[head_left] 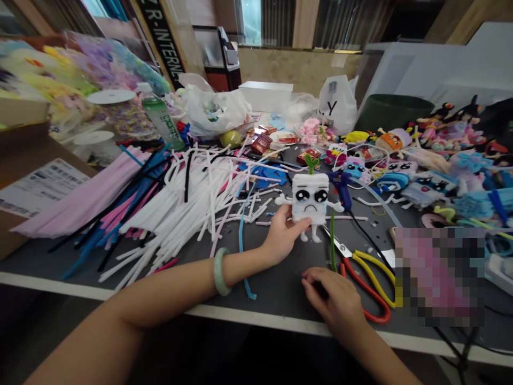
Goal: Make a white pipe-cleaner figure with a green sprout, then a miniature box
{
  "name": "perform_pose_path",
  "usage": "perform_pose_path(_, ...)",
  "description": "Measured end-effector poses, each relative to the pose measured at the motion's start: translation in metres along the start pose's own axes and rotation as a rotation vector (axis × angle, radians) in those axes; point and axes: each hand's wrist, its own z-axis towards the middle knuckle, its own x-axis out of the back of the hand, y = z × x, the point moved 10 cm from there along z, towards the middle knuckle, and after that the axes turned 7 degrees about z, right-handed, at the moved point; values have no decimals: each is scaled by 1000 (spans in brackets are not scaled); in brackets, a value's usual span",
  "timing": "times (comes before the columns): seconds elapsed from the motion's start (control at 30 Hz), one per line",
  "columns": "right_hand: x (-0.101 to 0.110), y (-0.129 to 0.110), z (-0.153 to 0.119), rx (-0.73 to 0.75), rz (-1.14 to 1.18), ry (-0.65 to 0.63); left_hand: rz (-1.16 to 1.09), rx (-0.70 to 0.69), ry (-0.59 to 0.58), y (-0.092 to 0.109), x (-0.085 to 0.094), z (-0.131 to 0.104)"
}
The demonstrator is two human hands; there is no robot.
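My left hand [281, 236], below a jade-green bangle on the wrist, grips a small white plush-like doll [310, 200] by its lower body, thumb across the front. The doll is upright, with big black eyes, a frowning mouth, thin arms and legs, and a green sprout [311, 163] on its head. My right hand [334, 302] rests near the table's front edge, fingers loosely curled with nothing visible in them. Scissors [356, 267] with red and yellow handles lie just beside it. A green pipe cleaner [332, 243] lies between the doll and the scissors.
Piles of white pipe cleaners [188, 198] and pink ones [88, 192] cover the left side. A blue glue gun [341, 190] with a cord lies behind the doll. Finished dolls [428, 182] crowd the right. A green bottle [162, 117] and a cardboard box [36, 176] stand left; a patch at right is blurred.
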Motion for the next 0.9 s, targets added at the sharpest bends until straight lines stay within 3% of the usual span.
perform_pose_path(0.2, 1, 9, 1, -97, -32, -6, -13, 9, 10, -1, 1, 0)
perform_pose_path(0.9, 9, 6, 4, -98, 41, 67, -75, 59, 37, -7, 4, 2)
